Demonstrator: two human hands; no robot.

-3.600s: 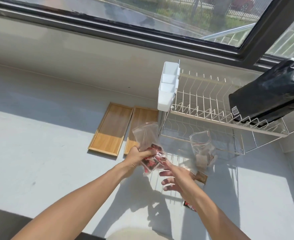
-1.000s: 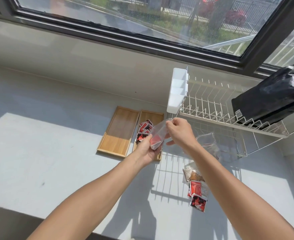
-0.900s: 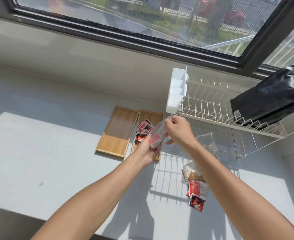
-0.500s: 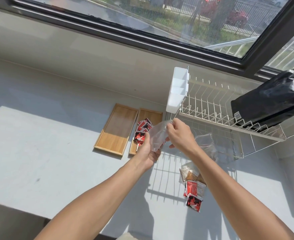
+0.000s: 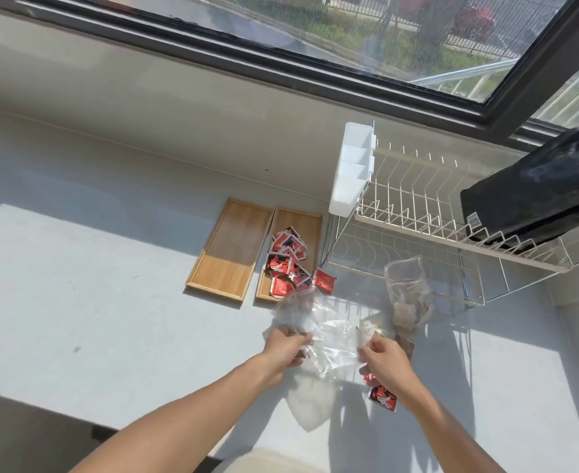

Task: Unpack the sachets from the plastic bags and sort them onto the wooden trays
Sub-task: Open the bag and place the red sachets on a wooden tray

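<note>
Emptied plastic bag (image 5: 329, 331) lowered, stretched between both hands (image 5: 336, 353)

Sunlit grey counter (image 5: 76, 302) beneath dark-framed window (image 5: 349, 35).

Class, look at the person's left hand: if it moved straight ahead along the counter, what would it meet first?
Probably the right wooden tray with the red sachets; the left hand already grips the clear bag. Depth is uncertain.
</note>
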